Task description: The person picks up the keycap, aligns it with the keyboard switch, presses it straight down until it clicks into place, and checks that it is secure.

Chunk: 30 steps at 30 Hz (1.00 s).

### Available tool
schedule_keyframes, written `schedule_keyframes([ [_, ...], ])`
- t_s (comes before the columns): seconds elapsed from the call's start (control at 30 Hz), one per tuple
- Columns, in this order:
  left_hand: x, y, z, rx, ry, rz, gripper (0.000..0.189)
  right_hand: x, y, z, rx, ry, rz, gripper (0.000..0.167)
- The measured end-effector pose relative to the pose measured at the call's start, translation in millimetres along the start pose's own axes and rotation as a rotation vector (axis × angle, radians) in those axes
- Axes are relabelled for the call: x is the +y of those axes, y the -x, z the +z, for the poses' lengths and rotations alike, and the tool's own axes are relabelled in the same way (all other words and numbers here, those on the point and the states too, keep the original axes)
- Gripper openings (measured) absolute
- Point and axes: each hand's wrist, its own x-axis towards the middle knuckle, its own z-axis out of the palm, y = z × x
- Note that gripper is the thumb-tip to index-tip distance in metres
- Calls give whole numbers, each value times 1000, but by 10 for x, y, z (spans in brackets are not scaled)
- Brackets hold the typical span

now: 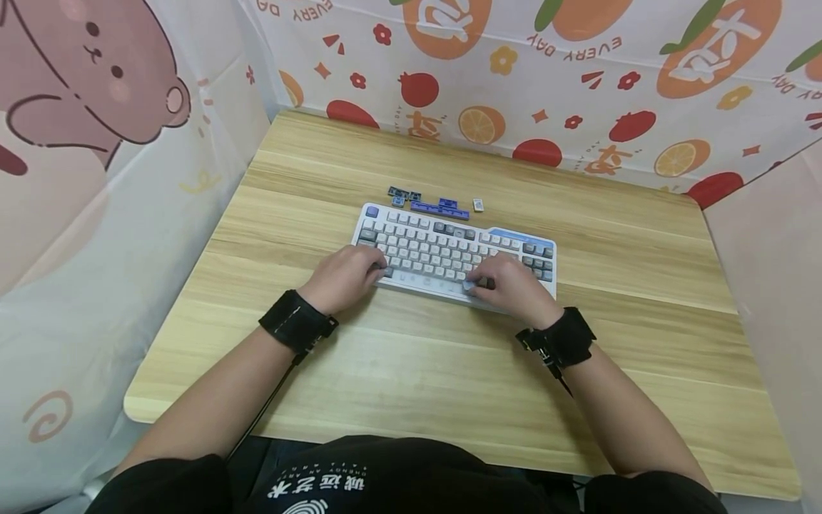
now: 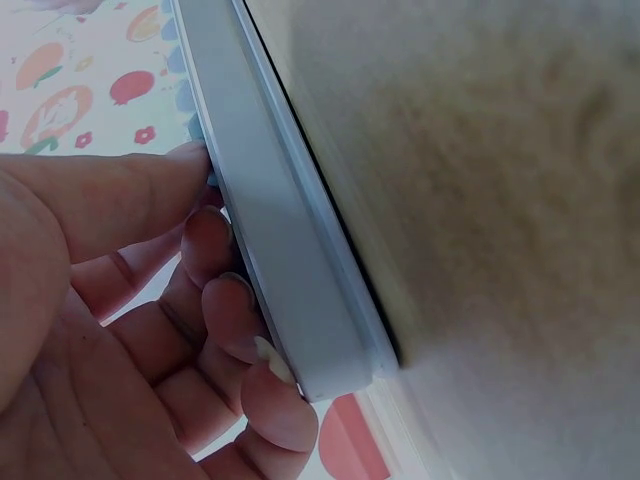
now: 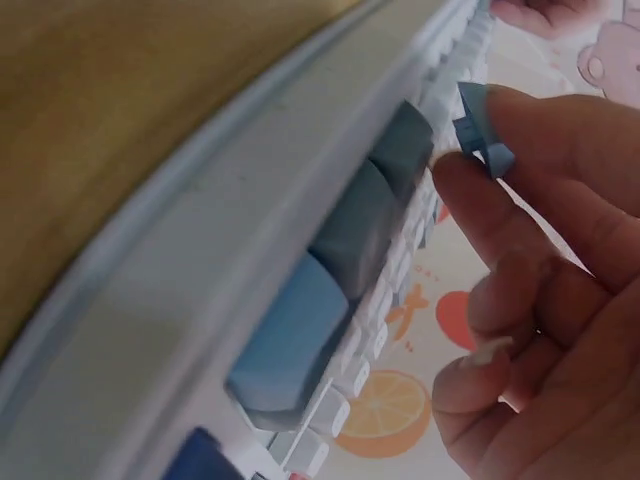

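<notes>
A white and grey keyboard [image 1: 443,250] lies on the table. At its front left corner, my left hand [image 1: 347,277] has its fingertips on the keys and edge. In the left wrist view the thumb [image 2: 120,200] meets a sliver of blue-green at the rim, and curled fingers touch the keyboard's edge; I cannot tell whether they pinch a keycap. Over the front row, right of the middle, my right hand [image 1: 510,285] pinches a small blue keycap [image 3: 482,130] between thumb and forefinger. Fitted blue and grey keycaps [image 3: 290,345] stand close by in the right wrist view.
Behind the keyboard lie a long blue-violet keycap [image 1: 439,210], several small dark and blue keycaps [image 1: 398,201] and one white keycap [image 1: 478,205]. The wooden table [image 1: 417,371] meets printed cloth [image 1: 449,93] at the back. Each wrist wears a black strap [image 1: 295,321] with a cable.
</notes>
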Motion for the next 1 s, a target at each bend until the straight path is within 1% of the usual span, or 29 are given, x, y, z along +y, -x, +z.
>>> schedule_keyframes([
  [0.13, 5, -2, 1, -2, 0, -1, 9, 5, 50, 84, 29, 54, -32, 14],
  [0.37, 0, 0, 6, 6, -2, 2, 8, 39, 101, 142, 103, 103, -44, 12],
  [0.6, -5, 1, 17, 8, -4, -1, 8, 47, 98, 187, 139, 112, -24, 14],
  [0.77, -9, -3, 26, 9, -6, 3, 9, 24, 109, 227, 171, 143, -9, 13],
  [0.87, -12, -7, 27, 10, -6, 5, 9, 1, 132, 258, 207, 218, -41, 12],
  [1.0, -6, -7, 27, 11, -7, 8, 9, -58, 184, 291, 232, 382, -104, 13],
])
